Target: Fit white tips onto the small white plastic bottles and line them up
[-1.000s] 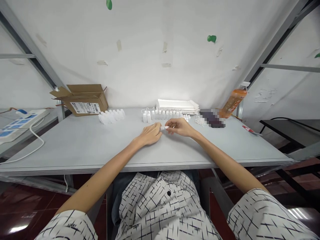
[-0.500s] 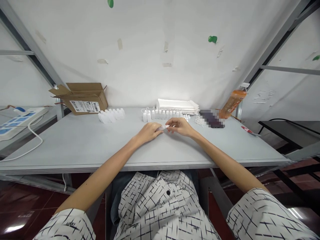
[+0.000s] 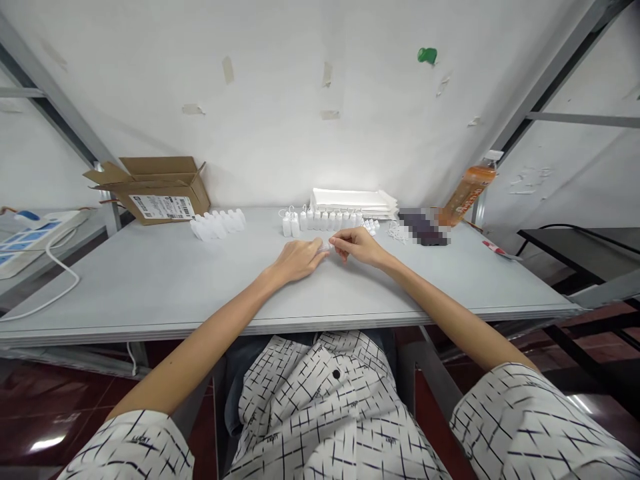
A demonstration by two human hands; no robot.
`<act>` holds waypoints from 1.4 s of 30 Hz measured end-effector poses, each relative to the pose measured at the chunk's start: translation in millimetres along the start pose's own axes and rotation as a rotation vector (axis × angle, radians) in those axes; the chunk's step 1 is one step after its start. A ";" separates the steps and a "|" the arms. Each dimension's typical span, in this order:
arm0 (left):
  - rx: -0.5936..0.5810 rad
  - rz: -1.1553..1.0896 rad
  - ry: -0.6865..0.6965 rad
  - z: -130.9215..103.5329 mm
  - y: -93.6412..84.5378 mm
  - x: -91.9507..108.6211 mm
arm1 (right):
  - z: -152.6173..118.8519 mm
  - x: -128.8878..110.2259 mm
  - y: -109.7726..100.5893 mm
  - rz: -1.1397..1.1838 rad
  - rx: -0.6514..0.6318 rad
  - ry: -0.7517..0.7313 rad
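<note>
My left hand is closed around a small translucent plastic bottle, which lies on its side just above the table. My right hand pinches at the bottle's right end. Whatever small part sits between those fingertips is mostly hidden. Behind the hands stands a row of small white dropper bottles, two of them a little forward at the left. Small white tips lie in a group at the row's right end. Further left is a cluster of translucent bottles without caps.
An open cardboard box stands at the back left. White packets are stacked against the wall. To the right lie a heap of white rings, a blurred dark object and a tilted orange drink bottle. A power strip is far left.
The view has shifted slightly. My right fingers have curled in more tightly at the bottle's end, and the white piece seen there before is now mostly covered. The rows of bottles are unchanged.
</note>
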State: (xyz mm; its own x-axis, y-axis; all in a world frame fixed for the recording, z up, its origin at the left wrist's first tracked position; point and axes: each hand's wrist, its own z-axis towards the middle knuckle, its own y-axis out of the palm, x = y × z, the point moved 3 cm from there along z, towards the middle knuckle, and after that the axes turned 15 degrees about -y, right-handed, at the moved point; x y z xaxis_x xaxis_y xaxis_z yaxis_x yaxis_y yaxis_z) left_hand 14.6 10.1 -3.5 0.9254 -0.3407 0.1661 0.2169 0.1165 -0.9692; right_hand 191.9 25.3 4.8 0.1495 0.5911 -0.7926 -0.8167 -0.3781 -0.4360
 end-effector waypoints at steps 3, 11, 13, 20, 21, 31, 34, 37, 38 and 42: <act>-0.041 0.037 0.000 -2.7 -1.1 5.1 | 0.5 -3.3 0.8 -0.152 -0.014 -0.019; -0.069 0.040 0.010 -2.0 1.7 5.2 | 1.6 -0.1 5.8 -0.406 -0.019 -0.016; -0.067 0.047 0.014 -1.4 2.0 4.4 | 0.8 -2.4 6.1 -0.390 0.014 -0.043; -0.049 0.009 0.015 -1.0 0.4 2.1 | -2.2 -4.6 4.0 -0.068 0.119 -0.009; -0.048 0.001 0.014 -0.9 0.0 1.8 | -2.1 -4.6 3.0 -0.038 0.122 -0.013; -0.030 -0.059 0.021 -1.9 -4.3 1.1 | -1.5 -1.9 -6.7 0.107 0.018 -0.027; -0.029 -0.063 0.027 -2.4 -4.0 2.4 | -2.7 -6.6 -8.4 0.051 -0.014 -0.024; -0.034 -0.060 0.029 -3.0 -3.8 3.4 | -3.4 -13.1 -7.8 -0.037 -0.057 -0.003; -0.036 -0.057 0.031 -3.4 -3.8 3.8 | -3.4 -14.8 -7.0 -0.058 -0.072 0.001; -0.031 -0.039 0.053 -5.0 -5.2 5.9 | -3.0 -17.3 -3.5 -0.086 -0.106 -0.010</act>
State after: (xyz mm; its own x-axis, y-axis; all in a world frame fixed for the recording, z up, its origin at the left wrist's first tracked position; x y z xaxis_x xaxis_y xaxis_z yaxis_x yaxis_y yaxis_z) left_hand 17.4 2.8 1.6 0.8986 -0.3933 0.1946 0.2419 0.0740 -0.9675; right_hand 193.8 14.3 18.7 0.2103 0.6312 -0.7466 -0.7378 -0.3986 -0.5448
